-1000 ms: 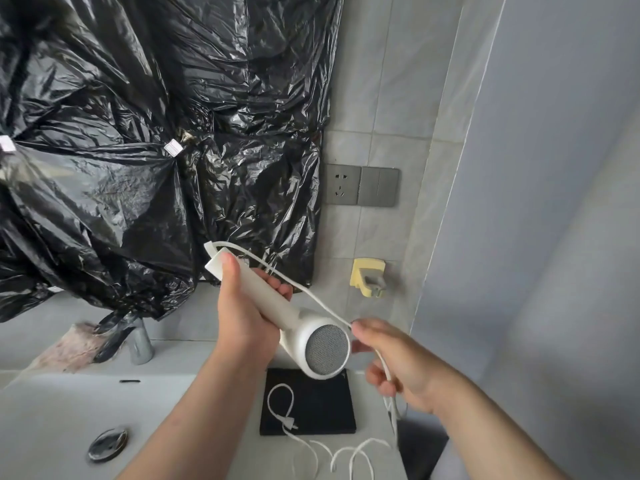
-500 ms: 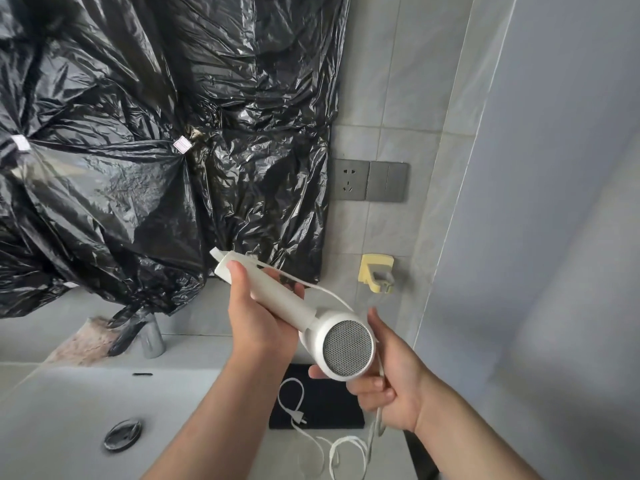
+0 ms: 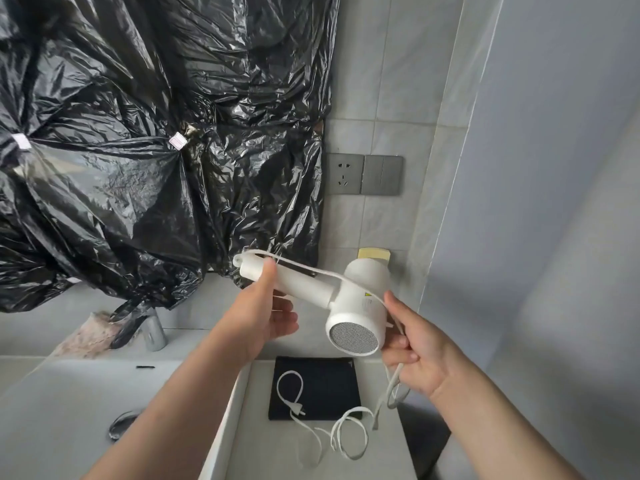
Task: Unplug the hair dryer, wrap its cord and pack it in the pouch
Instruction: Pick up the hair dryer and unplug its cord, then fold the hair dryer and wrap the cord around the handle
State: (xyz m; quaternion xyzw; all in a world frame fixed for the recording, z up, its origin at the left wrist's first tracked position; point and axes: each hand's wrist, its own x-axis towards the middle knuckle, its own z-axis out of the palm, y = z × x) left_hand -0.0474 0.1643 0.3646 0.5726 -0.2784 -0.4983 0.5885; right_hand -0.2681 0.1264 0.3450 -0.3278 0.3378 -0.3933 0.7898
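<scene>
Up over the back edge of the counter, the hair dryer has swung round in the last second. The handle was pointing steeply up, and now it lies nearly level with the head out to the right. The cord went with it, so it's pulled tight from the handle's end, along the handle and over the head. I'd call that the first turn of the wrap going on. Unplugging is done: the plug is lying on the black pouch and the socket is bare.

The left hand has loosened from a full wrap. Its thumb is pressed across the handle near the end with the other fingers half-straight underneath, so it's more a light pinch than a grip. The right hand has come up against the head. Its fingers are curled round the cord, which drops out below the hand, and the forefinger touches the side of the head.

The rest of the cord lies in loose loops toward the counter's front right, just beside the pouch, which sits flat by the back edge. Plenty of slack left to wind.
</scene>
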